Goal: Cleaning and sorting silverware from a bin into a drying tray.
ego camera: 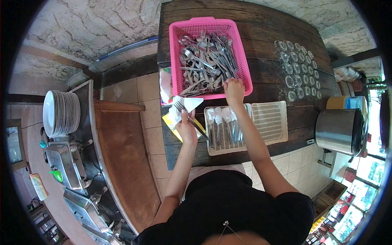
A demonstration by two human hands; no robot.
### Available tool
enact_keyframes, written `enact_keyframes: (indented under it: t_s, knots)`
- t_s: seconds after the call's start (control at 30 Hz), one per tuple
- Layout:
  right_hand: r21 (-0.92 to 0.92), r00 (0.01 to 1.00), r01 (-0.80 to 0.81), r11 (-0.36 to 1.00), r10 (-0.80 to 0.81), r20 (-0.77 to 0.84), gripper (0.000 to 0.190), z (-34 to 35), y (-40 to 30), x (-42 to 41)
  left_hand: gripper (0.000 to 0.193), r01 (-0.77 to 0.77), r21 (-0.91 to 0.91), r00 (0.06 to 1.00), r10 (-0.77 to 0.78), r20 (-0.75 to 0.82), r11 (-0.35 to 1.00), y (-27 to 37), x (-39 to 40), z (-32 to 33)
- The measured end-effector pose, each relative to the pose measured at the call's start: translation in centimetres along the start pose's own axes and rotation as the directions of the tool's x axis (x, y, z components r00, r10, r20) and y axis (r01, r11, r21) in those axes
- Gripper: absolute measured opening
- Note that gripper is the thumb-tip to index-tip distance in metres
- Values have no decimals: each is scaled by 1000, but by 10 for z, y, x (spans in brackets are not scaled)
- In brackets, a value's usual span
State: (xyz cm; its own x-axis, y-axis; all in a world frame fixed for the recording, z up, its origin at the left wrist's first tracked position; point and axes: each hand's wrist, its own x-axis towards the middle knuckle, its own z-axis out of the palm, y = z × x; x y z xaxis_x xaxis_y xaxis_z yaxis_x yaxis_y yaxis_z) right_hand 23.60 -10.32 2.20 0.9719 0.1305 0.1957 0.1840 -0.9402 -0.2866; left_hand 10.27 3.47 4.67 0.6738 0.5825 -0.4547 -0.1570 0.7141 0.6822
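My left hand (186,128) holds a metal fork (196,125) at a slant, together with a white paper napkin (190,103). My right hand (234,89) reaches over the near edge of a pink plastic basket (247,78) heaped with loose forks, spoons and other cutlery (202,61). Its fingers are at the cutlery near the basket's right corner; whether they grip a piece is hidden. Below my right forearm sits a cream perforated plastic tray (226,150). Inside its left section lie several pieces of cutlery with their upper ends wrapped in white paper (218,122).
Rows of upturned glasses (295,69) stand on the dark wooden table (260,36) at right. Beyond its right edge is a steel cylindrical container (335,131). A yellow packet (173,130) lies beside my left hand. On a left counter are stacked white plates (61,113) and metal food pans (64,165).
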Motion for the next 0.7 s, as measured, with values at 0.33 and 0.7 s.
enact_keyframes:
  t_s: [0.33,0.7]
  knots:
    - [-125,812,-194,973,230,537,36,41,18,44,22,49,-26,999,-49,1,998,0,-3,-12]
    - [-15,958,-233,972,232,169,20,13,13,20,24,80,26,995,-81,56,996,5,-8,-13]
